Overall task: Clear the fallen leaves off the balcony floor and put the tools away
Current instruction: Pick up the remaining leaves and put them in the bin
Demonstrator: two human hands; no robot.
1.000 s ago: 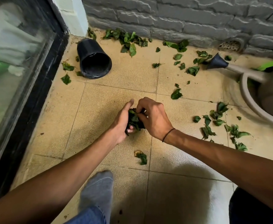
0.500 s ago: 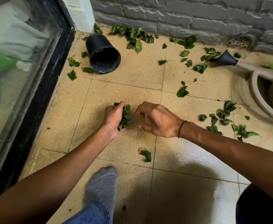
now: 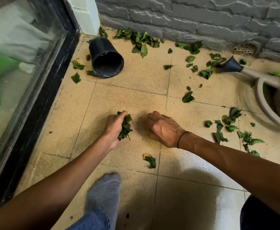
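Watering can [image 3: 271, 97] — blurred, cut off right.

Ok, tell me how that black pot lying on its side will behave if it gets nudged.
The black pot lies on its side with its round rim facing the camera, so a nudge would probably roll it, likely in a curve since it tapers. It looks empty and thin-walled, so probably light. The leaves beside it would hardly stop it.
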